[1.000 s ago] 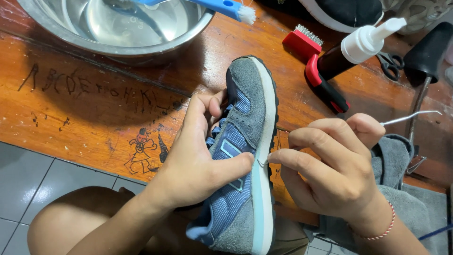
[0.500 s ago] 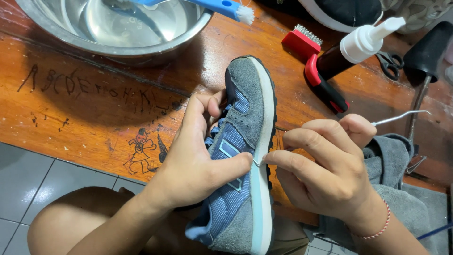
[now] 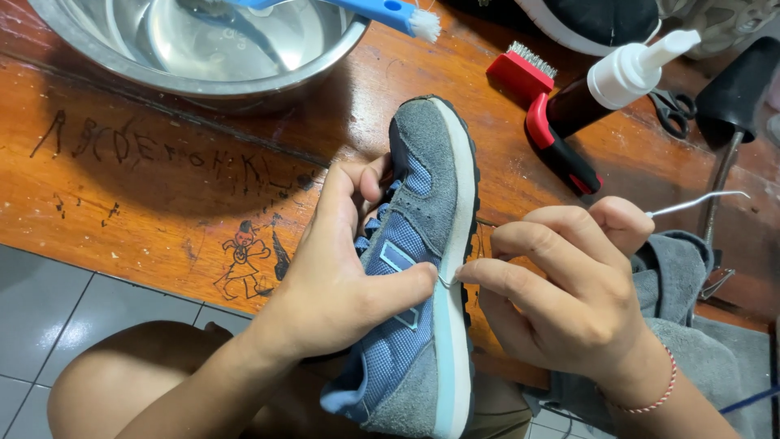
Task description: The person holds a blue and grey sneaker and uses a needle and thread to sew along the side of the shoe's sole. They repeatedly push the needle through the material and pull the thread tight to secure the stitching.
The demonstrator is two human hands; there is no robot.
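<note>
Our left hand is wrapped around the blue and grey sneaker, fingers curled into the laced opening and the thumb pressed flat on the side panel, so it is closed firmly on the shoe. The sneaker lies on its side over the edge of the worn wooden table, toe pointing away from us, its pale sole facing right. Our right hand sits just beside the sole, fingers bunched together and pinching a thin hooked metal needle; the forefinger tip meets the sole edge close to our left thumb.

Reading from the left, a steel bowl of water stands at the table's far side with a blue brush resting over it. Further right lie a red-handled wire brush and a dark bottle with a white nozzle, then scissors. A grey cloth lies under our right wrist.
</note>
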